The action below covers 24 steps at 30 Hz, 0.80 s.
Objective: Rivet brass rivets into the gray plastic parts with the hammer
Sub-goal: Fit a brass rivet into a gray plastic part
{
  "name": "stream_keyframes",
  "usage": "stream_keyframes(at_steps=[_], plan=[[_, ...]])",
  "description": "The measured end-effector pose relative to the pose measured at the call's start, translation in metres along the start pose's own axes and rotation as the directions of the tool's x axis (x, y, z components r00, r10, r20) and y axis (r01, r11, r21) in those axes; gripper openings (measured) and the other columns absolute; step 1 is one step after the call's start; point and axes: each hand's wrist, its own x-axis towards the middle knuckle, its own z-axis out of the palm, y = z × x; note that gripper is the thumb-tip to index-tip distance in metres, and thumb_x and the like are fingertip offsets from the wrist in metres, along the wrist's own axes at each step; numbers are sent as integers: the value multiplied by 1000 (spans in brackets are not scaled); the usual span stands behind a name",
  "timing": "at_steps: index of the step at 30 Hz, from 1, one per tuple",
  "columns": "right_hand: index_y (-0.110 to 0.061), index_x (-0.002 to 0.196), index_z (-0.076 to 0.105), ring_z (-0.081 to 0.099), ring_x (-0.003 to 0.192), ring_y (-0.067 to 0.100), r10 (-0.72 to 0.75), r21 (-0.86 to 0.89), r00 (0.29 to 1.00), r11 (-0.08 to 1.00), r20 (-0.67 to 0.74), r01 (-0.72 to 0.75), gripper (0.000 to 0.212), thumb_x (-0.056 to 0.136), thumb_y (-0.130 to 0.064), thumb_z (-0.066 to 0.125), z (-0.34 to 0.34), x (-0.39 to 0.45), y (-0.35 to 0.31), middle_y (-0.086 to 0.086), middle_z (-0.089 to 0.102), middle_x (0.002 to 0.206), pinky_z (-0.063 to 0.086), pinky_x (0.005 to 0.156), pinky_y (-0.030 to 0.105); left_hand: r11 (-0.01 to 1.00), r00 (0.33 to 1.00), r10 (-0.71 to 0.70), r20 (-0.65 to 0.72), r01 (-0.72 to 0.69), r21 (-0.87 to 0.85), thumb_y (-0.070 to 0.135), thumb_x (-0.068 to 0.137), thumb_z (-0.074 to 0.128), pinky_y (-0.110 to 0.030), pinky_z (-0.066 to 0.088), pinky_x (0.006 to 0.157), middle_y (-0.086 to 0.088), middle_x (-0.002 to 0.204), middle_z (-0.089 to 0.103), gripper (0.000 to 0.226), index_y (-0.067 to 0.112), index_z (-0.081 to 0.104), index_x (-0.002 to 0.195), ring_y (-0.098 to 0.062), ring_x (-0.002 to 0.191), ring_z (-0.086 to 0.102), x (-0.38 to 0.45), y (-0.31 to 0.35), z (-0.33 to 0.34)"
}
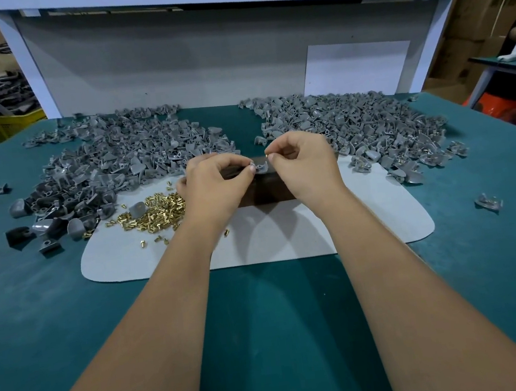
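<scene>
Fingertips of the left hand (216, 181) pinch a small gray plastic part (259, 166) above the dark block (262, 191) on the pale mat (256, 244). Right hand (304, 160) pinches one brass rivet (266, 154) just above it. Loose shiny rivets (158, 212) lie near left; gray heaps (134, 152) spread far left and far right (355, 125).

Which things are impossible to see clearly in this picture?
- Hammer: nowhere in the head view.
- Dark block: mostly covered by both hands.
- Gray part pinched by the left hand: fingers hide most of it.
- Rivet in the right hand: too small for detail.
</scene>
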Motion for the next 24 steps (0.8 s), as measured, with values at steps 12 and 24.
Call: stream_keyframes(at_steps=[12, 24], plan=[[-13, 84, 61, 46, 63, 11, -67, -8, 995, 998, 73, 68, 26, 78, 10, 52, 2, 1, 0, -2, 56, 71, 43, 66, 22, 993, 997, 49, 57, -43, -106, 23, 82, 78, -53, 41, 105, 5, 100, 71, 25, 45, 67, 75, -27, 118, 58, 3, -1, 3], [-17, 89, 61, 46, 68, 12, -259, -245, 946, 921, 197, 303, 37, 71, 11, 46, 1, 2, 1, -4, 55, 70, 48, 68, 35, 993, 993, 72, 94, -62, -101, 23, 85, 76, -54, 41, 104, -8, 106, 69, 9, 20, 78, 93, -28, 115, 59, 8, -5, 5]])
